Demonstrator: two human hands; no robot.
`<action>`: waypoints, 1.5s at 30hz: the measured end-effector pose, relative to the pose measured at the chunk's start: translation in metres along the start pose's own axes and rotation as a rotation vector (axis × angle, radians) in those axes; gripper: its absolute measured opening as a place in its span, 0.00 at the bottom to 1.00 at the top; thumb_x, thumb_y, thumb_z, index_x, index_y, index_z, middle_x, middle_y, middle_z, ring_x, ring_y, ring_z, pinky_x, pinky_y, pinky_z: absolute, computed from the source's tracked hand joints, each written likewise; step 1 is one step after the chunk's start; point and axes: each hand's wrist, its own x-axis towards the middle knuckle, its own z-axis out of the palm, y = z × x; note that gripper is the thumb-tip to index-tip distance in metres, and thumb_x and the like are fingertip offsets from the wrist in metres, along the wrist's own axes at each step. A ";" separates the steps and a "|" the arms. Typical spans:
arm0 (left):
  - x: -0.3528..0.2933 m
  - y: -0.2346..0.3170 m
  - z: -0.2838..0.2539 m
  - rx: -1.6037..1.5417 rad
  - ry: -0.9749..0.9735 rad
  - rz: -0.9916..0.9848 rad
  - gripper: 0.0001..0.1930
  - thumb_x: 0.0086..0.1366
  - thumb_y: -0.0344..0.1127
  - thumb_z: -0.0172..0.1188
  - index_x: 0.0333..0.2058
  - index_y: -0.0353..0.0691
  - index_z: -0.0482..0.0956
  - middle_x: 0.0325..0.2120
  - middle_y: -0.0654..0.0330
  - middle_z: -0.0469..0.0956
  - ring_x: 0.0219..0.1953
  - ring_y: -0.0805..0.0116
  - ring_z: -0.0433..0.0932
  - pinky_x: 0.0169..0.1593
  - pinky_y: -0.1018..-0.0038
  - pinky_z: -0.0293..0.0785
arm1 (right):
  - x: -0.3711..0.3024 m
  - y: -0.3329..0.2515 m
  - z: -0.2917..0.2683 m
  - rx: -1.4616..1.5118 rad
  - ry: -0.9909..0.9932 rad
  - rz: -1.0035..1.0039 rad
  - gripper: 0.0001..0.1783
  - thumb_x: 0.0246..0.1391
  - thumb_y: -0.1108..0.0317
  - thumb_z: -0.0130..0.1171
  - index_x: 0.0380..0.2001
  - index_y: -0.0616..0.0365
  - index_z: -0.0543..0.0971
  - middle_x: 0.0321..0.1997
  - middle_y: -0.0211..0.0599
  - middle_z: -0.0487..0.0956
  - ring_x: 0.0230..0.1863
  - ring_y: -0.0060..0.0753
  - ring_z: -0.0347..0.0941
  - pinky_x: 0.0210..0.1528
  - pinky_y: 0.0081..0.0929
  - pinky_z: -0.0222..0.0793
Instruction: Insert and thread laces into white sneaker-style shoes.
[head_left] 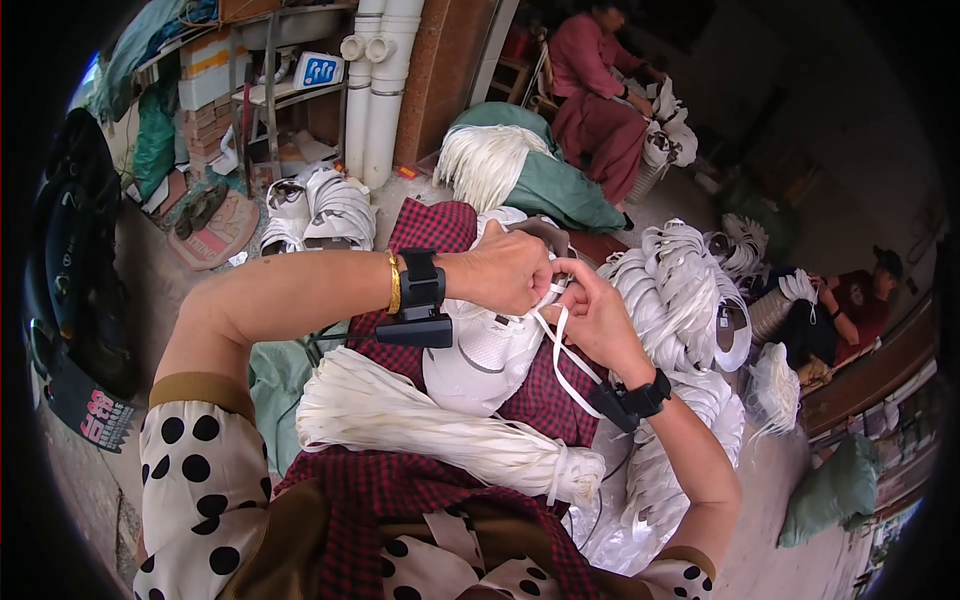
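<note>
The right hand's (603,322) fingers narrow to a pinch on a flat white lace (571,374), a length trailing below them; the left hand's (507,272) fingers curl closed just beside, apparently on the lace too, though knuckles hide the grip. Under both lies a white shoe upper (484,352) on checked cloth (400,350). The lace looks light and limp, best pinched near the eyelets; the upper, soft and yielding, best steadied by its sides. Bodyward of the fingers lies a bundle of white strands (420,418).
</note>
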 end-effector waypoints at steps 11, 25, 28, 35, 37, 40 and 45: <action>-0.064 -0.062 -0.152 -0.024 0.039 -0.304 0.03 0.50 0.24 0.65 0.26 0.33 0.84 0.29 0.58 0.78 0.35 0.68 0.77 0.43 0.72 0.72 | 0.003 0.004 -0.018 -0.129 -0.092 -0.072 0.17 0.57 0.79 0.57 0.51 0.60 0.75 0.30 0.22 0.76 0.30 0.11 0.69 0.36 0.13 0.68; -0.046 -0.026 -0.159 -0.572 -0.040 -0.141 0.04 0.59 0.26 0.66 0.33 0.32 0.84 0.33 0.62 0.79 0.37 0.75 0.76 0.46 0.77 0.72 | 0.054 -0.100 0.021 0.298 -0.117 -0.163 0.11 0.67 0.63 0.57 0.40 0.59 0.82 0.31 0.23 0.79 0.29 0.09 0.69 0.29 0.11 0.67; -0.027 -0.030 -0.128 -0.644 -0.082 -0.074 0.08 0.62 0.29 0.66 0.40 0.32 0.84 0.33 0.63 0.83 0.38 0.74 0.78 0.46 0.74 0.74 | 0.030 -0.099 0.004 0.277 -0.013 -0.118 0.12 0.66 0.62 0.59 0.39 0.60 0.83 0.29 0.20 0.76 0.26 0.07 0.65 0.24 0.10 0.59; 0.014 -0.034 -0.058 -0.259 -0.051 -0.018 0.15 0.61 0.35 0.66 0.44 0.32 0.83 0.40 0.55 0.82 0.41 0.66 0.79 0.49 0.69 0.75 | -0.015 -0.041 -0.027 0.243 0.168 -0.012 0.10 0.64 0.65 0.61 0.38 0.63 0.83 0.30 0.21 0.78 0.28 0.08 0.67 0.29 0.10 0.62; 0.022 -0.040 -0.049 -0.224 -0.104 -0.077 0.22 0.59 0.41 0.68 0.47 0.32 0.81 0.41 0.53 0.81 0.43 0.64 0.79 0.48 0.69 0.75 | -0.018 -0.026 -0.021 0.257 0.158 0.021 0.09 0.63 0.68 0.62 0.38 0.64 0.83 0.33 0.23 0.80 0.31 0.08 0.70 0.33 0.11 0.66; 0.030 -0.039 -0.043 -0.155 -0.151 -0.179 0.25 0.56 0.44 0.70 0.48 0.32 0.80 0.39 0.55 0.81 0.41 0.67 0.78 0.44 0.72 0.75 | -0.014 -0.001 -0.010 0.213 0.167 -0.009 0.08 0.61 0.71 0.64 0.38 0.66 0.83 0.33 0.24 0.81 0.32 0.08 0.71 0.33 0.11 0.67; 0.049 -0.040 -0.048 -0.269 -0.376 -0.265 0.24 0.57 0.47 0.70 0.44 0.32 0.81 0.34 0.63 0.80 0.36 0.75 0.75 0.38 0.75 0.72 | -0.002 0.018 0.003 0.172 0.174 -0.103 0.07 0.59 0.72 0.64 0.35 0.66 0.84 0.32 0.25 0.81 0.31 0.10 0.71 0.34 0.14 0.69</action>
